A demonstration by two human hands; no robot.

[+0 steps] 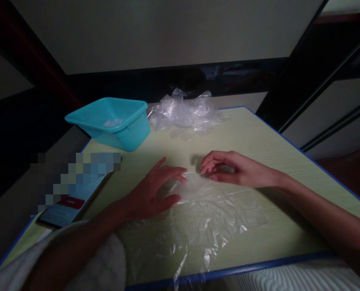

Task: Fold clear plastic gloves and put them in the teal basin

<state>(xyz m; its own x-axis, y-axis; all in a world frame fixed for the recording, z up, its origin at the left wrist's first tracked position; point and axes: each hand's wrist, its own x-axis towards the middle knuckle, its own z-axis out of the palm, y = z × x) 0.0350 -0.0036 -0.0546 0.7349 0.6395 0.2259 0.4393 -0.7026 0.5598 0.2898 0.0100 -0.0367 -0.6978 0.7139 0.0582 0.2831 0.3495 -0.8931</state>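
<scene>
A thin, clear, crinkled plastic sheet [207, 218] lies spread on the table in front of me; whether it is a bag or a single layer I cannot tell. Over its far left part hovers or rests my left hand [155, 190], with thumb and fingers spread and nothing held. My right hand [231, 167] is at the sheet's far edge, its fingers loosely curved and the thumb apart from them. No grip on the plastic shows there. The sheet's near end hangs over the table's front edge.
A crumpled pile of clear plastic [186, 109] lies at the back of the pale table [246, 125], which has a blue rim. Left of it stands a turquoise basin [131, 129] with something whitish inside. A phone [76, 198], partly blurred out, lies at the left edge.
</scene>
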